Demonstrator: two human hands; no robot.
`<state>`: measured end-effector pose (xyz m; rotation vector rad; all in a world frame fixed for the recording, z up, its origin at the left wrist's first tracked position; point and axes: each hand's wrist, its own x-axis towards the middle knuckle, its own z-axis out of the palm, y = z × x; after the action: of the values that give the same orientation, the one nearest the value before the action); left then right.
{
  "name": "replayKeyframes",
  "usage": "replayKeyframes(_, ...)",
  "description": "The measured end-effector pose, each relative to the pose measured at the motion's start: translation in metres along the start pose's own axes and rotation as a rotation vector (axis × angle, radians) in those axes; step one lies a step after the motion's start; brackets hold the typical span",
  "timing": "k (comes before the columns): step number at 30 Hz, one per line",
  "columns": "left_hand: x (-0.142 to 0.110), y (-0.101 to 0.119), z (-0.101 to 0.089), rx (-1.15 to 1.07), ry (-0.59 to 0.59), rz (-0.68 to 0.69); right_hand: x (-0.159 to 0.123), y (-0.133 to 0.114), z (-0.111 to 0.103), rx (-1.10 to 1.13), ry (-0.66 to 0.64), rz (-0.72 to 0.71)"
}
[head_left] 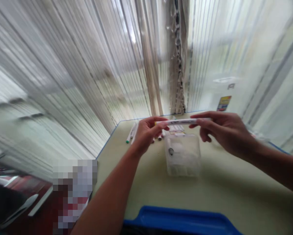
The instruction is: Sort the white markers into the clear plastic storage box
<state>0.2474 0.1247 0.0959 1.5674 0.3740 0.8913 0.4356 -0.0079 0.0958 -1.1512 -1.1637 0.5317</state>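
Left hand (pixel 146 132) and right hand (pixel 224 130) pinch a white marker (pixel 183 122) by its ends, fingers closed on it, seemingly to keep it level above the tabletop (pixel 146 182), near the clear box (pixel 184 160).

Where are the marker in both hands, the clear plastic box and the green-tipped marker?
White marker (pixel 183 122): head view, barrel.
Clear plastic box (pixel 185 160): head view, lid.
Green-tipped marker (pixel 127 141): head view, green end.
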Motion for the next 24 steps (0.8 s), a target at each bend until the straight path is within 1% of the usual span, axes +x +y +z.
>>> replayKeyframes(3,0.003,0.001,0.0,0.007,0.028,0.031,0.003,0.004,0.0,0.073,-0.032,-0.002)
replayKeyframes(7,0.003,0.003,0.0,0.029,0.048,-0.005,0.006,0.008,-0.002,0.08,-0.045,0.005)
replayKeyframes(16,0.002,0.002,0.001,0.047,0.075,0.001,0.006,0.006,-0.001,0.09,-0.051,-0.006)
replayKeyframes(24,0.004,0.001,0.0,0.057,0.053,-0.011,0.007,0.011,-0.003,0.106,-0.067,0.024)
